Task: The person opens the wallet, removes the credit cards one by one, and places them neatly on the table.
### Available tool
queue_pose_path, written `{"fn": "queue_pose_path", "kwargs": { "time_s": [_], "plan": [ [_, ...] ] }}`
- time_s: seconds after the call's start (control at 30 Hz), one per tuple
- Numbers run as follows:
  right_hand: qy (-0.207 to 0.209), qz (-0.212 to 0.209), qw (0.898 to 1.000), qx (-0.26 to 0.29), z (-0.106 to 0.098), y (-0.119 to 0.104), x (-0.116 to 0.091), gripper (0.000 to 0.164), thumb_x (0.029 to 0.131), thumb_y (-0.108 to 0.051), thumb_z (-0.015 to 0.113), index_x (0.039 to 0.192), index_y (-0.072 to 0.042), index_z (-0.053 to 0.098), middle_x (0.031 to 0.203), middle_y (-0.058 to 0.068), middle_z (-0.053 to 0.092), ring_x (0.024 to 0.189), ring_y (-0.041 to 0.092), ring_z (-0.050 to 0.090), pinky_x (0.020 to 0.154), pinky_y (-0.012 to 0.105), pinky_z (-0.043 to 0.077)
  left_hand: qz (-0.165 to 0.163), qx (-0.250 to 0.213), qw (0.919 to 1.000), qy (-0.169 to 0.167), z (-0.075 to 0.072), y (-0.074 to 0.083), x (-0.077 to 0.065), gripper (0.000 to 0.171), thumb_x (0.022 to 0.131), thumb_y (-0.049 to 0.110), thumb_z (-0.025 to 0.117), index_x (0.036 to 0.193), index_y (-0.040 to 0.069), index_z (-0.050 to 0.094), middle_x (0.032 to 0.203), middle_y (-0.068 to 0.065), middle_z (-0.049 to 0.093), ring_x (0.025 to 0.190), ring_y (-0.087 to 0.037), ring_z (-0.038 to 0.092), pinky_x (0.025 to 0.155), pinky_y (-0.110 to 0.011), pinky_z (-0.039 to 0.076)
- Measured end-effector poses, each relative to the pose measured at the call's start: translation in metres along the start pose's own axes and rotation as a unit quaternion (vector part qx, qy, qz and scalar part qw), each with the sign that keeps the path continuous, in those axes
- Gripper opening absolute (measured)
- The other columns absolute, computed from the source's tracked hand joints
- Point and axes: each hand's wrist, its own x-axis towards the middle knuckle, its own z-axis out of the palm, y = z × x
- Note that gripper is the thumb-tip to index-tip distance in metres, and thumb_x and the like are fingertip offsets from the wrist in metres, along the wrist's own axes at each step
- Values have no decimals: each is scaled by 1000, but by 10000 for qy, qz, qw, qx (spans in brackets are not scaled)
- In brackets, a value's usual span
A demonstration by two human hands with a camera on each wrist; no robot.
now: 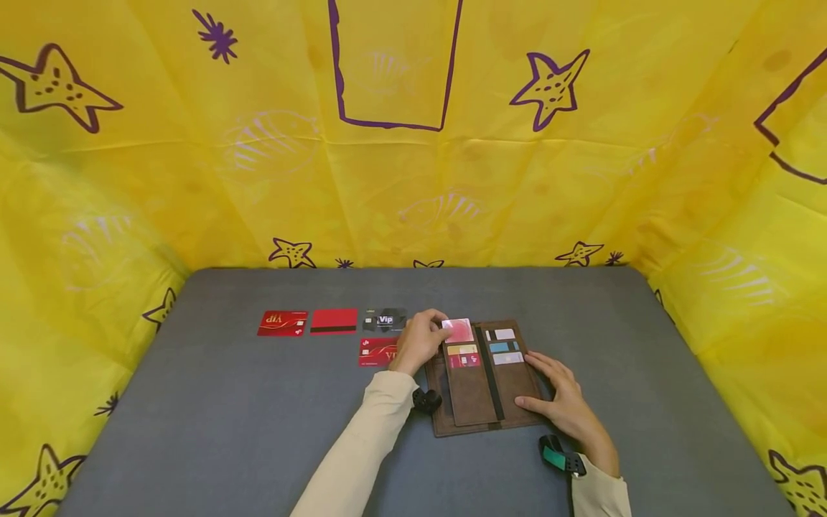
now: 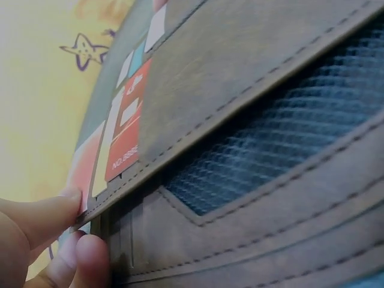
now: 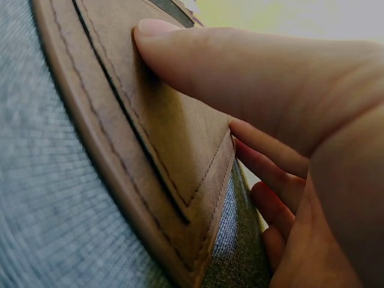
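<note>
A brown bifold wallet (image 1: 474,395) lies unfolded on the table, cards showing in slots on both inner panels. At the top of its left panel my left hand (image 1: 421,341) pinches a pink card (image 1: 459,330), which stands higher than the cards below it. In the left wrist view the thumb (image 2: 73,195) lies on the pink card's edge, with fingers beneath the panel. My right hand (image 1: 568,402) holds the wallet's right side. In the right wrist view its thumb (image 3: 159,30) rests on the leather, and the other fingers are at the outer edge, partly hidden.
Left of the wallet lie a red VIP card (image 1: 282,323), a red card with a black stripe (image 1: 333,322), a dark Vip card (image 1: 384,320) and another red card (image 1: 377,352) partly behind the left hand. Yellow patterned cloth (image 1: 388,201) encloses the grey table (image 1: 226,416).
</note>
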Motion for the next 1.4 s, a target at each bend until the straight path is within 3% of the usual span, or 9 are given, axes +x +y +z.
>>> {"fn": "queue_pose_path", "kwargs": {
  "time_s": [0.27, 0.57, 0.77, 1.03, 1.2, 1.4],
  "plan": [
    [-37, 73, 10000, -6, 4, 1, 2, 77, 76, -27, 84, 142, -7, 51, 152, 19, 41, 139, 49, 23, 100, 72, 17, -152, -302, 9984, 449, -2, 1, 7, 13, 91, 21, 72, 100, 13, 73, 83, -5, 64, 73, -17, 55, 65, -30, 42],
    [-46, 64, 10000, 8, 4, 0, 1, 77, 76, -26, 84, 142, -7, 51, 152, 20, 40, 138, 48, 22, 100, 72, 17, -266, -524, 9967, 556, -3, 4, 16, 14, 94, 21, 67, 103, 11, 71, 84, -5, 68, 70, -15, 57, 63, -28, 44],
    [-34, 116, 9999, 14, 3, 0, 0, 77, 76, -26, 84, 142, -7, 51, 152, 20, 41, 138, 48, 23, 100, 71, 17, -137, -1066, 9906, 844, -7, 10, 18, 17, 96, 21, 66, 106, 9, 66, 84, -10, 69, 61, -15, 59, 57, -25, 43],
    [11, 75, 10000, -30, 1, 1, 2, 76, 76, -25, 84, 142, -6, 52, 151, 20, 42, 138, 49, 24, 100, 71, 17, 303, -320, 9968, 672, -17, 8, 10, 17, 92, 22, 70, 105, 12, 64, 90, -5, 72, 71, -16, 60, 65, -30, 44],
    [23, 71, 10000, -52, 0, 0, 2, 75, 76, -25, 84, 141, -6, 52, 151, 20, 42, 138, 48, 25, 100, 70, 18, 643, -153, 9969, 438, -29, 2, 6, 25, 90, 16, 70, 114, 13, 64, 78, -3, 65, 65, -15, 55, 59, -29, 41],
    [-7, 75, 10000, -58, 0, -1, 1, 76, 76, -25, 84, 141, -6, 52, 151, 20, 42, 137, 48, 25, 100, 70, 19, 852, -206, 9960, 164, -37, -10, 1, 46, 87, 8, 72, 131, 14, 60, 72, -4, 55, 57, -13, 46, 54, -25, 38]
  ]
}}
